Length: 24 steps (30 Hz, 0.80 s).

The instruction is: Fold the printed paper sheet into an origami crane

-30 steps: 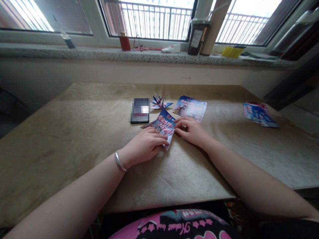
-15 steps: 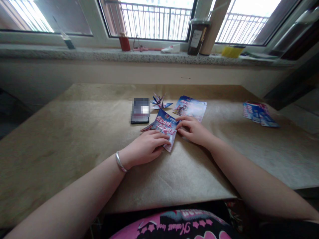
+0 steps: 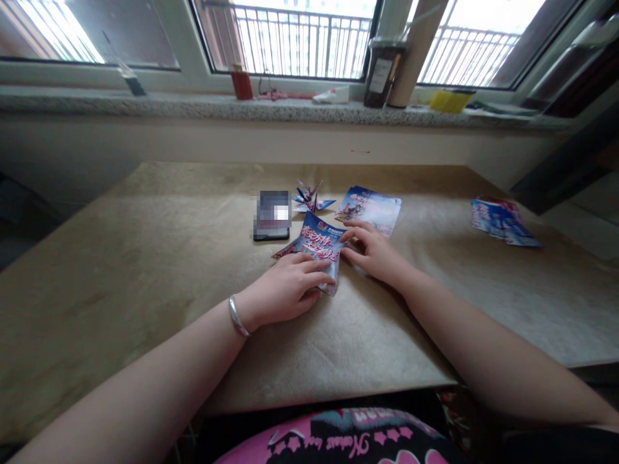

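On the table (image 3: 120,277) lie a phone (image 3: 271,219), a paper figure (image 3: 314,203), a printed sheet (image 3: 319,240), a paper stack (image 3: 372,209) and a leaflet pile (image 3: 503,222).

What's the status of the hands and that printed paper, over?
Left hand spread over printed paper. Right hand at its right edge, grip unclear. Paper on table, partly covered. Close behind: folded paper figure, phone.
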Each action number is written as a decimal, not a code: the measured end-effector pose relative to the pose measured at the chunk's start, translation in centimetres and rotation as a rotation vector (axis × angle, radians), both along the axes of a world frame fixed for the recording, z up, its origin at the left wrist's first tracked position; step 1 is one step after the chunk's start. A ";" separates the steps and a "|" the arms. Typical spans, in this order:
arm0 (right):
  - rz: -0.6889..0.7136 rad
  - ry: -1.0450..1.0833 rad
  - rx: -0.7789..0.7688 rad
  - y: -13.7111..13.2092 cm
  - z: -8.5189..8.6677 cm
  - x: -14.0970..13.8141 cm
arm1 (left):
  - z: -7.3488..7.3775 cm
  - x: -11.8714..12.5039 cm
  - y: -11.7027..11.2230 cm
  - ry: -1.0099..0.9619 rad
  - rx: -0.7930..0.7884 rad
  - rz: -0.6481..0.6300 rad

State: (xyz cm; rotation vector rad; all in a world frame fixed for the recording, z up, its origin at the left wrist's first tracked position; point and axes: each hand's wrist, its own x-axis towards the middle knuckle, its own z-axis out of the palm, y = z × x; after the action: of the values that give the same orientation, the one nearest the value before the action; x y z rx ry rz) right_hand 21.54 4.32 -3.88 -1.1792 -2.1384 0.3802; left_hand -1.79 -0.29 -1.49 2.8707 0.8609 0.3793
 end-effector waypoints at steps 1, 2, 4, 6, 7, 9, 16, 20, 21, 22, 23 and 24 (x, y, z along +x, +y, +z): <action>-0.006 0.017 -0.007 0.0 0.0 0.0 | 0.0 0.0 0.0 0.004 -0.002 0.006; -0.011 0.037 -0.017 0.1 0.0 -0.1 | 0.1 0.1 -0.1 0.008 -0.005 0.012; -0.024 0.071 -0.041 0.3 0.0 -0.1 | 0.1 0.1 -0.1 0.010 -0.013 0.020; -0.049 0.078 -0.047 0.4 0.0 0.0 | 0.1 0.1 -0.2 0.004 -0.028 0.024; -0.062 0.071 -0.041 0.4 0.0 0.0 | 0.1 0.1 -0.1 -0.001 -0.037 0.023; -0.093 0.065 -0.033 0.5 0.0 0.0 | 0.0 0.1 -0.1 -0.006 -0.060 0.018; -0.148 0.102 -0.132 0.6 -0.2 -0.1 | -0.1 0.1 0.0 0.029 -0.111 0.051; -0.178 0.118 -0.140 0.7 -0.1 -0.1 | 0.1 0.1 -0.1 0.037 -0.159 0.070; -0.176 0.134 -0.156 0.7 -0.2 -0.1 | 0.1 0.1 0.0 0.034 -0.168 0.072; -0.168 0.150 -0.175 0.7 -0.2 -0.1 | 0.1 0.1 0.0 0.032 -0.174 0.073; -0.155 0.165 -0.192 0.7 -0.2 -0.1 | 0.1 0.1 0.0 0.032 -0.177 0.072; -0.141 0.175 -0.206 0.7 -0.2 -0.1 | 0.1 0.1 0.0 0.035 -0.180 0.071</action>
State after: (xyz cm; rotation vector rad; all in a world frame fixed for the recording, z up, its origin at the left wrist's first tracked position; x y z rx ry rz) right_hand 21.45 4.99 -4.06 -1.3504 -1.8883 0.6278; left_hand -1.71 -0.25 -1.35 2.6951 0.9532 0.2461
